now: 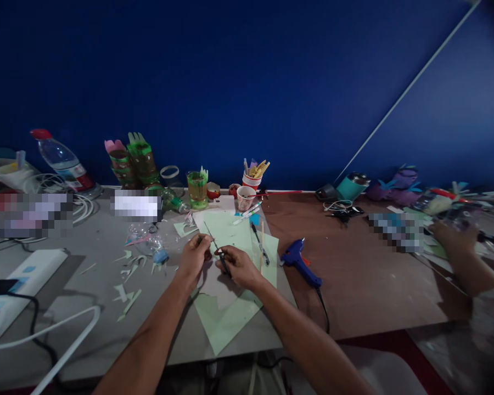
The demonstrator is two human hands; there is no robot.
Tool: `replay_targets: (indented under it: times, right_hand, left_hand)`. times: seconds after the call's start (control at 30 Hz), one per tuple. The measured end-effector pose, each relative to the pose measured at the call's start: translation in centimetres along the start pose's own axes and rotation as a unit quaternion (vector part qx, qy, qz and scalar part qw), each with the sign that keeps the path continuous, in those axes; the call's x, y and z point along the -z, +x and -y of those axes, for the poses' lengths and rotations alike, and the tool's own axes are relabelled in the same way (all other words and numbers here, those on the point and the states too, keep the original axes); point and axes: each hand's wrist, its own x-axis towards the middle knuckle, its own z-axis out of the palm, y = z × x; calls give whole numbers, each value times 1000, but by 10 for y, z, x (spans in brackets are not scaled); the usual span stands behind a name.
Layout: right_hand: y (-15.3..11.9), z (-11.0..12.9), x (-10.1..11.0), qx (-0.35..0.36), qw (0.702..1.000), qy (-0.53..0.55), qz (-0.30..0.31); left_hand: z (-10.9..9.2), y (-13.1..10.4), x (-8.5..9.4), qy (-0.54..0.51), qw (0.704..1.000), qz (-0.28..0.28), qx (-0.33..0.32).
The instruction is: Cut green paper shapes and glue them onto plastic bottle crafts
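Note:
My right hand point(239, 265) is closed around the dark handles of a pair of scissors point(224, 266). Their thin blades point up and to the left, close to my left fingertips. My left hand point(194, 255) is pinched just beside the blades. Something small and dark shows at its fingers, too blurred to name. Under both hands lie overlapping sheets of pale green paper point(218, 325). A black pen point(259, 245) and a thin wooden stick rest on the paper to the right of my hands.
A blue glue gun point(299, 261) with a cord lies right. Paper scraps point(125, 293) and a white power strip point(28, 285) are left. Behind stand a paper cup point(244, 198), a jar of greenish liquid point(197, 190) and bottle crafts. Another person's hand point(456, 241) reaches in at far right.

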Motion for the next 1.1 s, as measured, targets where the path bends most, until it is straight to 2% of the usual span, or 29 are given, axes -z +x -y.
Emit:
replay_targets:
  times: [0.13, 0.23, 0.37, 0.47, 0.57, 0.77, 1.1]
  right_hand:
    - [-2, 5, 2, -13, 994, 103, 16]
    - [-3, 6, 4, -9, 994, 112, 4]
    - [-1, -2, 2, 30, 996, -47, -68]
    - [0, -6, 0, 44, 971, -204, -115]
    - [1, -5, 0, 27, 943, -294, -154]
    - [1, -3, 1, 5, 918, -352, -182]
    - [1, -4, 2, -1, 918, -355, -177]
  left_hand:
    - [-1, 0, 1, -45, 998, 3, 34]
    - [-2, 0, 1, -64, 996, 3, 55]
    - [-3, 0, 2, -87, 994, 17, 58]
    - [-4, 0, 2, -98, 993, 19, 61]
    - [-4, 0, 2, -100, 993, 16, 60]
    - [-3, 1, 2, -112, 992, 19, 58]
    - [-6, 0, 1, -166, 982, 39, 79]
